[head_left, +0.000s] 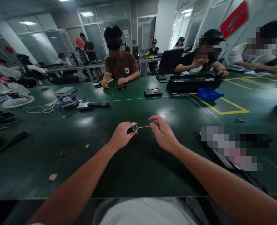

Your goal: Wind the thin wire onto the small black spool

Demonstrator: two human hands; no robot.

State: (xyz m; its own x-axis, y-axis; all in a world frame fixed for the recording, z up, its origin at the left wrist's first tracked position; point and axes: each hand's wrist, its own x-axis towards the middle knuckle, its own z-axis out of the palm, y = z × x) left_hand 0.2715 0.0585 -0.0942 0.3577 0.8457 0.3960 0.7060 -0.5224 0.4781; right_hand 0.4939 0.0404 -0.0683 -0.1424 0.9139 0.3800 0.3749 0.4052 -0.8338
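My left hand (121,134) is closed around a small black cylindrical object (134,127) with a silver-ringed round end, perhaps a flashlight; most of its body is hidden by my fingers. In my right hand (161,132) is a slim screwdriver (142,127) with a red handle, pinched between thumb and fingers. Its thin metal shaft points left, and the tip reaches the side of the black object; whether it touches cannot be made out. Both hands are over the green table (150,168), near its front edge.
Beyond my hands lie a hard drive (153,92), a blue bin (209,93) and a dark pen-shaped tool (98,104). Coiled cables (67,102) and a white fan grille (18,101) are at left. A pixelated item lies at right. Several people work around the table.
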